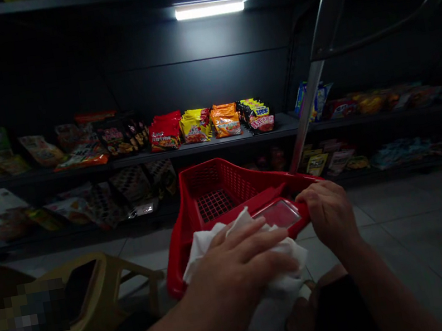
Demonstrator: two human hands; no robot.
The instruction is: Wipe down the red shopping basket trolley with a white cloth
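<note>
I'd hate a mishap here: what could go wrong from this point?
The red basket could twist if the left hand presses hard, since the right hand grips it near one corner. The white cloth could slip away, as its loose edges stick out around the left hand. The raised metal handle might knock the snack packets if the basket swings, though how close they are is hard to tell.

Left grip [241,264] on cloth [202,242], right grip [331,213] on basket [180,237]

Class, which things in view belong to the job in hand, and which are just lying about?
In the job:
white cloth, under the left hand
red basket, edge held by the right hand

Lying about:
tan stool
dark flat object on it
snack packets
</note>
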